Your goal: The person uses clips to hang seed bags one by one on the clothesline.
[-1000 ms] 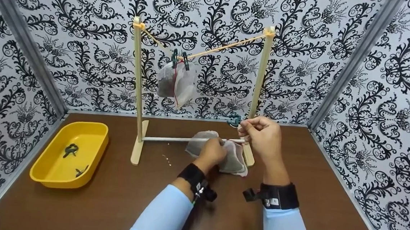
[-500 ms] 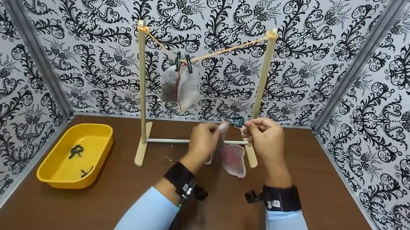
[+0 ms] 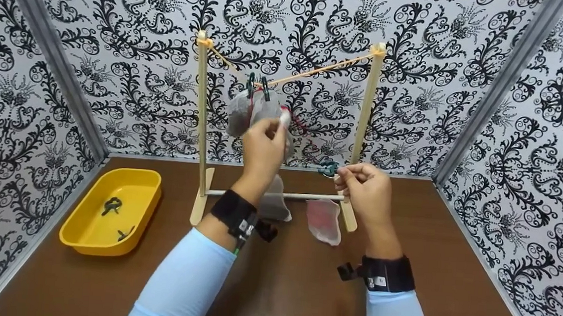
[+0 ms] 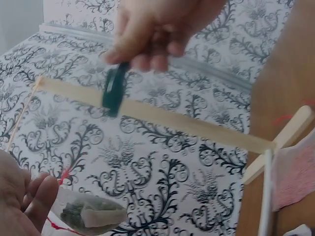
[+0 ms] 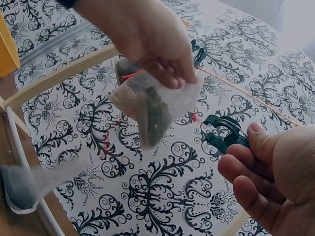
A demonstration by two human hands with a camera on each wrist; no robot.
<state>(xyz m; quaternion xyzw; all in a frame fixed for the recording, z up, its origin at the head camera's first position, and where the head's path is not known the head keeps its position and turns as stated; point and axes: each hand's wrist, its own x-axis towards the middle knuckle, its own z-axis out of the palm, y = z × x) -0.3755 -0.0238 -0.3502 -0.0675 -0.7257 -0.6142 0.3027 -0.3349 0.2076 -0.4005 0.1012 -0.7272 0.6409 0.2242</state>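
Note:
My left hand (image 3: 265, 147) pinches the top of a white mesh drawstring pouch (image 5: 157, 115) with red cord and greenish filling. It is raised in front of the hanging pouches (image 3: 239, 113), partly hiding them. Two dark green clips (image 3: 266, 90) fasten those to the sagging orange string (image 3: 317, 71). Lower and to the right, my right hand (image 3: 366, 186) holds another green clip (image 5: 221, 132) between thumb and fingers; its jaws point away from the hand, with nothing between them. Two more pouches lie on the table by the rack's bar: a greyish pouch (image 3: 274, 204) and a pinkish pouch (image 3: 324, 223).
A wooden rack with a left post (image 3: 201, 117), a right post (image 3: 368, 109) and a white lower bar (image 3: 308, 196) stands before the patterned wall. At left is a yellow tray (image 3: 156, 194) with a few green clips (image 3: 111, 205) inside.
My left hand has picked a pouch up from the table near the bar and raised it up and left toward the string. The right hand stays nearly in place with its clip.

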